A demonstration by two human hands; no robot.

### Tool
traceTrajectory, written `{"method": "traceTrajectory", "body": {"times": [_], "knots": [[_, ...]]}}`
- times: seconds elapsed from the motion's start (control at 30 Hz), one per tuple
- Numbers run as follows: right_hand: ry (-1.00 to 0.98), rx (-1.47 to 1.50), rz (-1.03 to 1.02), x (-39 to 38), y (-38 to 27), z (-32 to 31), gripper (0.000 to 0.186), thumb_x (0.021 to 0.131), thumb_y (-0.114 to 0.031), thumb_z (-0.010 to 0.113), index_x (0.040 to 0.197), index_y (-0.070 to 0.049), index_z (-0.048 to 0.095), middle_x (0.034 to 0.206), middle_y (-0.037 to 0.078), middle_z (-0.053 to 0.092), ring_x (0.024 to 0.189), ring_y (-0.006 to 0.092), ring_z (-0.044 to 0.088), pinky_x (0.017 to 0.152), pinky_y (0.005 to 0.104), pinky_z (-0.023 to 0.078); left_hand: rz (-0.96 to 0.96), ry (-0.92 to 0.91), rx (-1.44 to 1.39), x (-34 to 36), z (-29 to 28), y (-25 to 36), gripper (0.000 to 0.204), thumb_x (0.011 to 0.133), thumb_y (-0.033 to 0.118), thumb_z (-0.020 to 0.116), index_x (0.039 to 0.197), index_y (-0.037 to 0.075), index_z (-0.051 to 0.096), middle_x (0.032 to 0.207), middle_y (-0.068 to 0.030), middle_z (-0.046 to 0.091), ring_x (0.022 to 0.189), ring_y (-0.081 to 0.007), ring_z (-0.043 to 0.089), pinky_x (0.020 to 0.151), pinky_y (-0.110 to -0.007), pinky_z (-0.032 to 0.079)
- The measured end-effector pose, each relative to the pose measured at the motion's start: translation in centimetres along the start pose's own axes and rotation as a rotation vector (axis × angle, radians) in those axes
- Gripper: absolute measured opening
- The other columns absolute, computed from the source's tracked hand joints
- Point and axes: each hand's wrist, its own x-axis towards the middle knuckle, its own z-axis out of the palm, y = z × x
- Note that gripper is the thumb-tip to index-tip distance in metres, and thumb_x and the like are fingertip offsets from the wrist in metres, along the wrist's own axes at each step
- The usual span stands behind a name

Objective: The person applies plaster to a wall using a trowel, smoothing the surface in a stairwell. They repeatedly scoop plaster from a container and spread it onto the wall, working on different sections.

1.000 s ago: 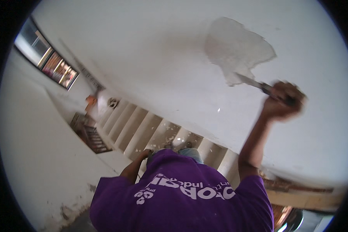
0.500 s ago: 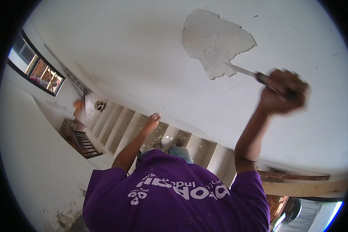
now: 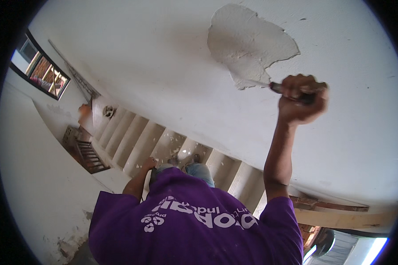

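Observation:
My right hand (image 3: 303, 98) is raised against the white wall, its fingers wrapped round the dark handle of a scraper (image 3: 275, 87). The thin metal blade, slightly blurred, reaches left to the lower tip of a bare patch (image 3: 252, 42) where the paint has come off. Ragged edges of paint surround this rough, greyish patch. Low beside my leg, my left hand (image 3: 149, 164) is closed; whether anything lies inside its fingers is hidden.
Below me a staircase (image 3: 150, 139) runs down to the left, with white paint flakes (image 3: 185, 151) scattered on its steps. A slatted wooden piece (image 3: 92, 157) and a window (image 3: 44, 70) are at the left. A wooden beam (image 3: 340, 218) crosses the lower right.
My right hand has moved left with the scraper, its blade sliding along the patch's lower tip. My left hand has dropped from in front of the wall to beside my leg.

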Motion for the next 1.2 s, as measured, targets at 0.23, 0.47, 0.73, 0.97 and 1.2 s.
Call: {"method": "traceTrajectory", "body": {"times": [0.23, 0.47, 0.73, 0.97, 1.2], "knots": [[0.027, -0.205, 0.018, -0.7, 0.2, 0.3, 0.035, 0.099, -0.026, 0.034, 0.071, -0.005, 0.042, 0.056, 0.007, 0.042, 0.044, 0.0147, 0.037, 0.041, 0.0310, 0.034, -0.126, -0.108, 0.057, -3.4, -0.6, -1.5, 0.053, 0.087, 0.035, 0.056, 0.123, -0.004, 0.055, 0.124, -0.0274, 0.057, 0.115, -0.0414, 0.056, 0.095, -0.048, 0.046], [-0.200, -0.106, -0.050, -4.6, -0.9, 3.3, 0.030, 0.098, -0.022, 0.050, 0.075, -0.004, 0.045, 0.058, 0.007, 0.044, 0.047, 0.0120, 0.037, 0.041, 0.0280, 0.033, 0.380, 0.595, -0.410, 3.4, -7.9, 10.9, 0.039, 0.094, 0.028, 0.054, 0.122, 0.002, 0.058, 0.108, -0.0257, 0.061, 0.097, -0.0416, 0.059, 0.086, -0.048, 0.047], [0.067, -0.261, 0.705, -19.0, -1.2, 2.2, 0.016, 0.093, -0.007, 0.058, 0.080, -0.002, 0.051, 0.063, 0.003, 0.051, 0.054, 0.0096, 0.051, 0.047, 0.0258, 0.043, 0.874, 1.238, -0.612, -4.0, -34.6, 39.8, 0.056, 0.099, 0.023, 0.049, 0.145, -0.003, 0.030, 0.153, -0.0262, 0.022, 0.142, -0.0406, 0.022, 0.114, -0.048, 0.025], [0.634, -0.169, 0.986, -26.3, -3.2, -0.5, 0.023, 0.094, -0.020, 0.057, 0.076, -0.012, 0.044, 0.059, -0.001, 0.042, 0.049, 0.0100, 0.041, 0.045, 0.0273, 0.036, 0.992, 1.184, -0.435, -7.2, -38.1, 45.4, 0.085, 0.097, 0.042, 0.048, 0.148, -0.010, 0.005, 0.156, -0.0305, 0.000, 0.146, -0.0449, 0.002, 0.113, -0.063, 0.009], [0.825, -0.110, 1.092, -27.6, -3.4, -2.8, 0.025, 0.093, -0.024, 0.059, 0.076, -0.013, 0.045, 0.061, -0.001, 0.043, 0.053, 0.0118, 0.045, 0.051, 0.0283, 0.040, 1.012, 1.215, -0.262, -10.0, -43.7, 45.3, 0.079, 0.098, 0.043, 0.047, 0.148, -0.008, 0.014, 0.156, -0.0294, 0.008, 0.146, -0.0425, 0.008, 0.114, -0.061, 0.013]]}}
